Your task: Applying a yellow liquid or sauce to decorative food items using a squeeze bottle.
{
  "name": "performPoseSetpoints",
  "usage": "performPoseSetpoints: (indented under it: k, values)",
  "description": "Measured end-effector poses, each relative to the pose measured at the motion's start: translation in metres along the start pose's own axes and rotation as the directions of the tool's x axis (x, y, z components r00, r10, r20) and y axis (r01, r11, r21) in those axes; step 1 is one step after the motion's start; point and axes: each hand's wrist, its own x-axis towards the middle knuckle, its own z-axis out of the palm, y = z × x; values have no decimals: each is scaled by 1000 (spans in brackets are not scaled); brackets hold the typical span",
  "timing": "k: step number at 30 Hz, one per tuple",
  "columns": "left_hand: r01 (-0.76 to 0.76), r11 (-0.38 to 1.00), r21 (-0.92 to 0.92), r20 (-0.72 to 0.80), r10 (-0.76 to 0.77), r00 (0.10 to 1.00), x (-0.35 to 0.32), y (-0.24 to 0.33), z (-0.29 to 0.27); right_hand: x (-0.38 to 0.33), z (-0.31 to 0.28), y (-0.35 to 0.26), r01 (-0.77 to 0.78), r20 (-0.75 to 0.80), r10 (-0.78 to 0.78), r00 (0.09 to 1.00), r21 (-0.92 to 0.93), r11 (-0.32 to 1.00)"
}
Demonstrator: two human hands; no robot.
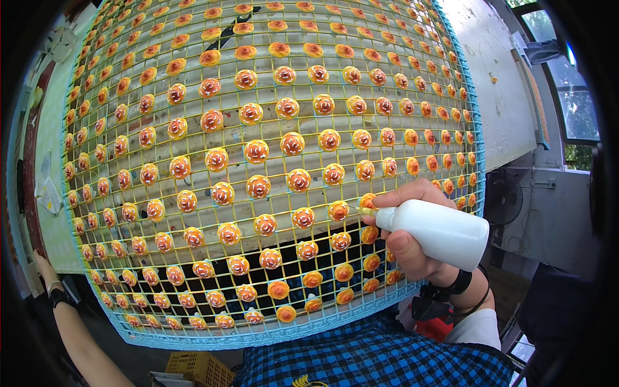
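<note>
My right hand (pixel 416 242) is closed around a white squeeze bottle (pixel 445 235) lying nearly sideways in my grip. Its thin nozzle points left, the fine tip at or just beside an orange and yellow rosette (pixel 338 210). This rosette is one of many in rows across a large yellow wire grid panel (pixel 284 193) with a light blue moulded frame (pixel 271 338). Rosettes left of and above the nozzle carry white strokes; several near my right hand and in the far rows look plain. At the far left, my left hand (pixel 46 271) rests by a table edge, fingers stretched out, holding nothing visible.
A pale table (pixel 493 84) runs along the far right, near windows (pixel 567 71) and a fan (pixel 503 197). Left of the panel is a light green surface (pixel 61 235) with a white crumpled item (pixel 47 193). Below stands a yellow plastic crate (pixel 200 367).
</note>
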Motion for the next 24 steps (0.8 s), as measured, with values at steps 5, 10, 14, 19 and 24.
performPoseSetpoints:
  k: [5,10,14,19,24]
  values:
    - [-44,999,29,20,43,999,17,-15,2,2,2,2,17,-5,-17,1000,-39,999]
    - [-131,987,96,6,131,991,24,-2,-41,0,-5,4,13,84,-12,996,-21,1000]
    - [-128,987,93,-96,137,986,-24,2,22,3,8,2,39,15,-38,999,-64,997]
    - [-182,977,116,-169,200,965,-39,16,19,3,6,2,50,22,-49,999,-63,997]
    - [-161,980,121,-158,179,971,-22,19,-14,4,3,2,100,34,-98,995,-66,993]
